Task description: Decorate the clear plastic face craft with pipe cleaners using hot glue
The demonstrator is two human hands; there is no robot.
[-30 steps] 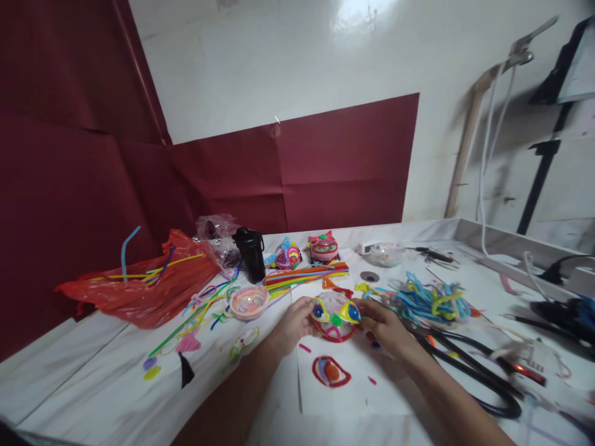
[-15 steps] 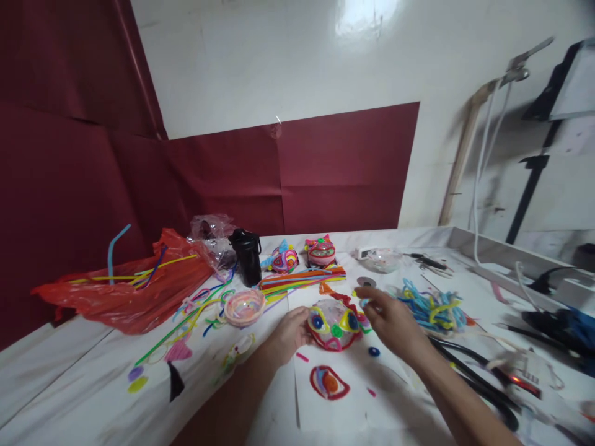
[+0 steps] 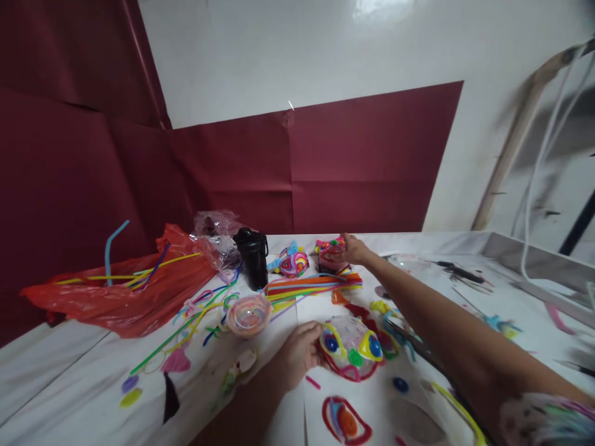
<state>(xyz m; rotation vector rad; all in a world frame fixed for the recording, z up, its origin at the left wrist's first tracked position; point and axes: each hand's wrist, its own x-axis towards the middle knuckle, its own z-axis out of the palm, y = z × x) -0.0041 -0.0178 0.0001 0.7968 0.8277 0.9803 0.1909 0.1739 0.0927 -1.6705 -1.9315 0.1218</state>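
We have the clear dome face point(image 3: 341, 326) low in the frame, right of centre, over the white sheet point(image 3: 312, 406) on the table point(image 3: 69, 396); front looks largely done to us: two eyes, nose and mouth sit on it, lower rim edged; back is hidden, so we can't call it complete.

Loose and unattached, so perhaps left over or left to do: red-outlined eye piece point(image 3: 346, 421) on the sheet below the dome, blue disc point(image 3: 400, 384) near its lower right; stem bundle point(image 3: 311, 284) lies near centre, beyond the dome.

Looks: see-through crown, slightly cloudy; yellow outlines round blue eyes, green knob between and below them, pink loop under that, red trim along the bottom; frame is soft, so we can't judge how well parts are bonded.

Hands: left hand point(image 3: 300, 354) has its fingers clamped on the dome's left edge; right hand point(image 3: 356, 250) is stretched out to the pink ornament point(image 3: 329, 253) at the back of the table, fingers against its right side; whether they're closed on it we can't tell; the striped ornament point(image 3: 294, 261) sits just left of that, apart from both hands.
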